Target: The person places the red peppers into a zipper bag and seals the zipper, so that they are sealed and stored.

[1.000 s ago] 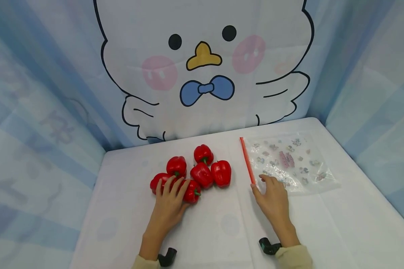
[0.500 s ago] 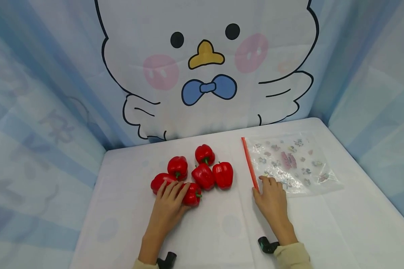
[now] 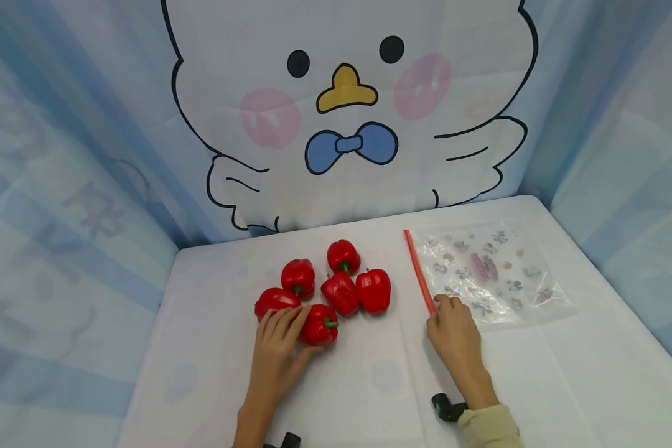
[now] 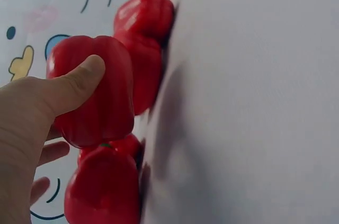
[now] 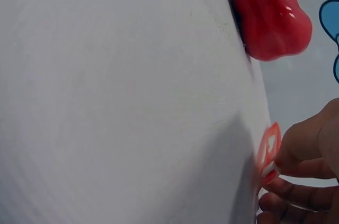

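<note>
The left hand (image 3: pixel 277 356) grasps a red bell pepper (image 3: pixel 322 326) at its two o'clock; the right hand (image 3: pixel 456 337) pinches the zipper bag (image 3: pixel 501 277) at its one o'clock. Grasping seems the step; next probably calls for opening the bag.

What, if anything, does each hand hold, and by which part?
Right hand: the plastic bag, by the near end of its red strip. Left hand: unclear whether it holds the nearest pepper.
</note>
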The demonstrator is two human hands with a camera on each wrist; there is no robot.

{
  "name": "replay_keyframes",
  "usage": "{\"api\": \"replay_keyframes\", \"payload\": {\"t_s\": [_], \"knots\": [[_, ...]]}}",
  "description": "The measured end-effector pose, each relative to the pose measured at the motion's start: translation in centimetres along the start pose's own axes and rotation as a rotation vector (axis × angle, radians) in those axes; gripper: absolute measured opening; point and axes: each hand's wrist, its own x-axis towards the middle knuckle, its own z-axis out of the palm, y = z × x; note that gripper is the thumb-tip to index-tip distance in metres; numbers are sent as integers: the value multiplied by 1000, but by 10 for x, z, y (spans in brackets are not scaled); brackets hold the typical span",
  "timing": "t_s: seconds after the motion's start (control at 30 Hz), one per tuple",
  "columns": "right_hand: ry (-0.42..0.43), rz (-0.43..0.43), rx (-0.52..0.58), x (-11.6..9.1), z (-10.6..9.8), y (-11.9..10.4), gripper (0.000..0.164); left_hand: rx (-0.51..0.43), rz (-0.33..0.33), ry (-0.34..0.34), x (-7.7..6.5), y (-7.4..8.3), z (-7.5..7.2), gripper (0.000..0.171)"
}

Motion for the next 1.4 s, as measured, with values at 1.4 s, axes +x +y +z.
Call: {"api": "replay_keyframes", "payload": {"t_s": [1.4], "knots": [[199,-34,-45,-39,-15,3,22,-610,-312,-158,61,136,36,74]]}}
